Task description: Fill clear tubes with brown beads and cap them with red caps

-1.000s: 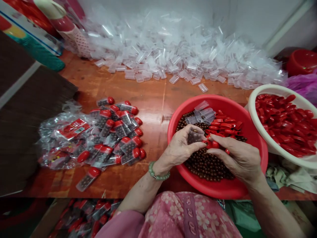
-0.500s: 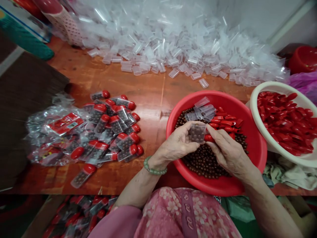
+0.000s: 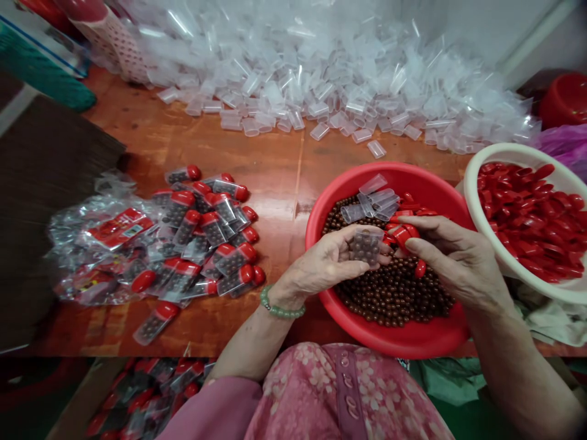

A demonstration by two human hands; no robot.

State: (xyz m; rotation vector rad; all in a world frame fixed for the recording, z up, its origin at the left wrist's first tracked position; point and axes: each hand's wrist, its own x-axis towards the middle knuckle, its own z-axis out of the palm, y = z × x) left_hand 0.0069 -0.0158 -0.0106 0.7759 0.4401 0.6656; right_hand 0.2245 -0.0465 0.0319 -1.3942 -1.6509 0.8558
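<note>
Left hand (image 3: 316,266) curls around a clear plastic tube (image 3: 367,245), gripping it between thumb and fingers; the tube is open-topped and packed with brown beads (image 3: 394,293). It sits above a red plastic basin (image 3: 408,339) near the person, on the desk (image 3: 275,153). Right hand (image 3: 458,260) is half open, its fingers reaching left just beside loose red caps (image 3: 400,235); whether it pinches one cannot be told. Empty clear tubes (image 3: 373,198) lie in the basin on the beads. A white basin (image 3: 472,201) of red caps stands to the right. Capped, filled tubes (image 3: 206,238) lie heaped on the left, and a large pile of empty tubes (image 3: 321,79) lies along the far side.
</note>
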